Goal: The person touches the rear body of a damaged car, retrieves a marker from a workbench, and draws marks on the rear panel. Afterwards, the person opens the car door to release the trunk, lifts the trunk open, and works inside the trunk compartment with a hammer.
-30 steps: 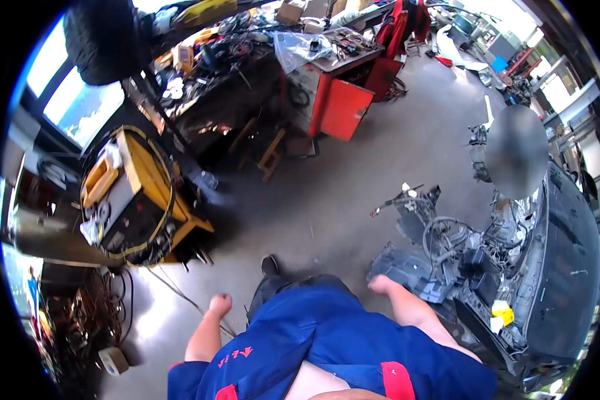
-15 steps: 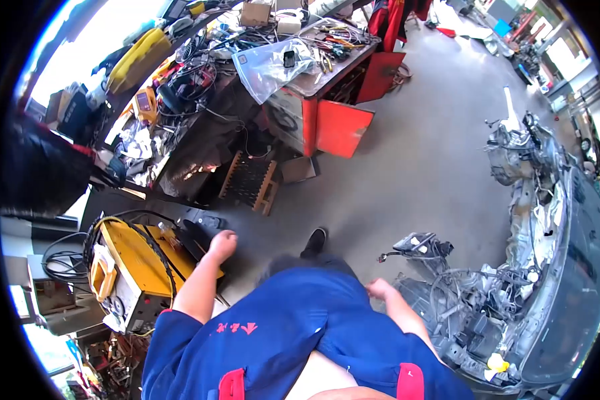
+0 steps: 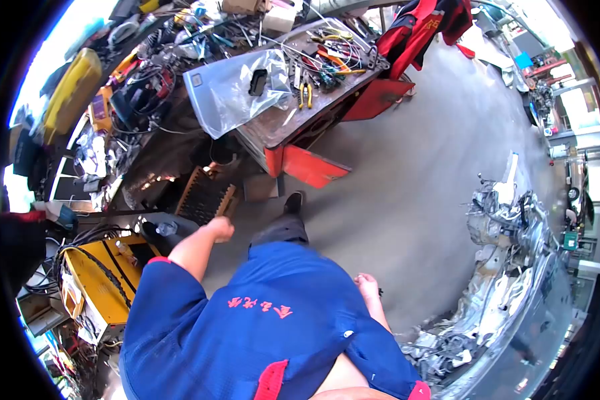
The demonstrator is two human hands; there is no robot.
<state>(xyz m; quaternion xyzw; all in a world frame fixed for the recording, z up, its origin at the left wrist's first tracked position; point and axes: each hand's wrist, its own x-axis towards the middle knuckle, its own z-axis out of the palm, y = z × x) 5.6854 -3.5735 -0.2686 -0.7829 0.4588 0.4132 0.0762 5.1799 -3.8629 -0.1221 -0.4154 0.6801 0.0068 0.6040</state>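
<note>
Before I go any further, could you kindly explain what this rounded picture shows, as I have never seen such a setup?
There is no machine here, only a bare-handed person. One head-worn camera looks forward and down, so the person's blue shirt fills the lower middle. The left hand is curled, with nothing visible in it. A small dark shape shows beside the right hand; I cannot tell whether it is held. Ahead, a workbench with red doors bears a clear plastic bag, yellow-handled pliers and other tools.
</note>
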